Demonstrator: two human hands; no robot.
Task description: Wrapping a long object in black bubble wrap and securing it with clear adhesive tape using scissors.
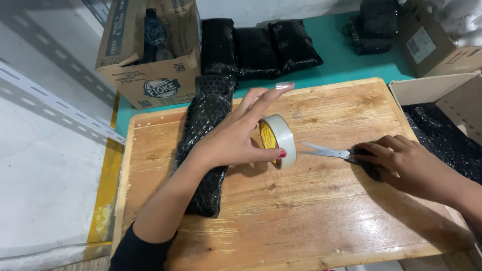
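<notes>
Head view: left hand grips the tape roll upright mid-board — right hand closes on the scissors. Black bundle near the left edge lies wrapped, no tape visible on it yet.

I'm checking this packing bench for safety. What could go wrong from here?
The scissors lie with blades parted, tips pointing toward the left hand; as the right hand grips the handles, a slip could nick those fingers. The tape roll stands on edge, held only by thumb and fingers, so it might roll off the wooden board. The black bubble-wrapped package overhangs the board's far edge and might shift.
</notes>
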